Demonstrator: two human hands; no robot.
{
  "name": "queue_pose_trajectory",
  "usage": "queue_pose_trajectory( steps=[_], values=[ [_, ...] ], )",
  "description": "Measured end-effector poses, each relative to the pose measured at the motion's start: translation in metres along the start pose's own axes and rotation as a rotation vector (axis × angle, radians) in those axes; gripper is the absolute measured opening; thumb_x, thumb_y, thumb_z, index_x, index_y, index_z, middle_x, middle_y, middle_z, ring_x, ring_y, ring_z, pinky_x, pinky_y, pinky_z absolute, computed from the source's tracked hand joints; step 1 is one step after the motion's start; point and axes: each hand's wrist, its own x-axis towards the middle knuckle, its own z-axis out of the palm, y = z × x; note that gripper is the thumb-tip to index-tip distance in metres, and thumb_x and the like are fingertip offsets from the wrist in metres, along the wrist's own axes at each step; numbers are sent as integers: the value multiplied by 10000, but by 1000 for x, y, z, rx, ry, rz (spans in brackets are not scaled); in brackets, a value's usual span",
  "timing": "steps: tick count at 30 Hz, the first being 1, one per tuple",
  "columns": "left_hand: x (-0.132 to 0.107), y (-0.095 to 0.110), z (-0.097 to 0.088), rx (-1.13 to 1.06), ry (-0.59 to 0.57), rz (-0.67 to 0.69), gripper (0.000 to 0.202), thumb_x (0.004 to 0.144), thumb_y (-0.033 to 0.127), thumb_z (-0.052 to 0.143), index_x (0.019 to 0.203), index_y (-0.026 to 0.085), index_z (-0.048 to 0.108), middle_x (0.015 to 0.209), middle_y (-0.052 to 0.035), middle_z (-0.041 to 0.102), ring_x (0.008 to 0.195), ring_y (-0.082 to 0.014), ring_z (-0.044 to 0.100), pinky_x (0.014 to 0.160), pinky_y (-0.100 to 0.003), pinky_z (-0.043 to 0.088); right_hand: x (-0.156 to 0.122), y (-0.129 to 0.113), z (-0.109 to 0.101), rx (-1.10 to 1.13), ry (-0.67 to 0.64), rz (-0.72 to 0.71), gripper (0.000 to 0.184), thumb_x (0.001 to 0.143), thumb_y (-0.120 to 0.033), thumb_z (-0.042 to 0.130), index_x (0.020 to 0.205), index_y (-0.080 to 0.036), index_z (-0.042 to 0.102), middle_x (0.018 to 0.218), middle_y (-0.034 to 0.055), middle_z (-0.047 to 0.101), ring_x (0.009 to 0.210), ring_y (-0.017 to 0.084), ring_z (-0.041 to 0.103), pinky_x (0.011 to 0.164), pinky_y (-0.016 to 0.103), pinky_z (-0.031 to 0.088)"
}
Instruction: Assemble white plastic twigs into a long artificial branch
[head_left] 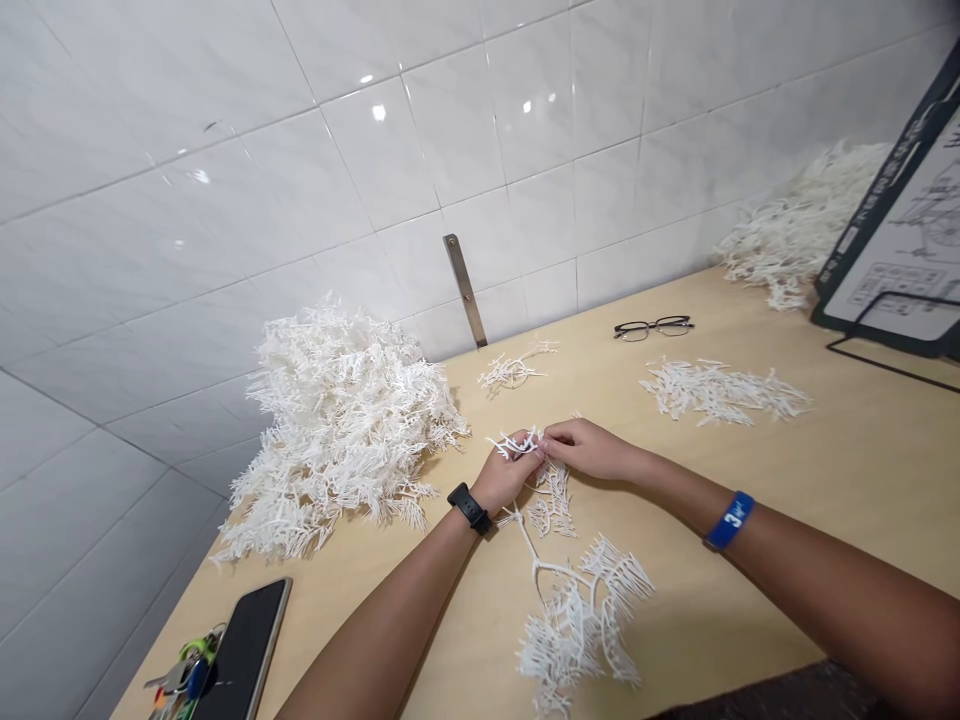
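Note:
My left hand [511, 470], with a black watch on the wrist, is closed on a white plastic branch [555, 572]. Forked twigs of it show above the fingers, and a larger spread of fine twigs hangs below toward me. My right hand [589, 447], a blue band on its forearm, meets the left at the fingertips. Its thumb and fingers pinch at the white twigs [519, 443] there; the exact piece between them is too small to make out. A few loose white twigs [514, 372] lie on the table just beyond my hands.
A tall heap of white branches [349, 420] stands at the left against the tiled wall [420, 130]. Small cut-off pieces [720, 390] lie to the right, with eyeglasses [652, 328] behind. A phone [244, 650] and keys [180, 675] lie front left; a framed board [900, 230] stands right.

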Motion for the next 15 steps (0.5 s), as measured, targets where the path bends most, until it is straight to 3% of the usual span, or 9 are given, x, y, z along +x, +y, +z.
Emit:
queue_pose_trajectory(
  steps=[10,15],
  values=[
    [-2,0,1,22,27,37,402,795,543,635,779,169,488,615,31,493,555,-82,423,564,-233,338,-1,-6,2,157,-20,6,343,861,-415,474,611,-183,439,598,-30,396,578,112,344,544,255,271],
    [0,2,-2,-85,22,-16,370,766,481,683,776,163,494,630,24,512,562,-78,437,555,-219,332,-1,-8,4,307,-48,23,399,843,-516,512,635,-180,454,593,-42,384,554,97,319,524,251,244]
  ],
)
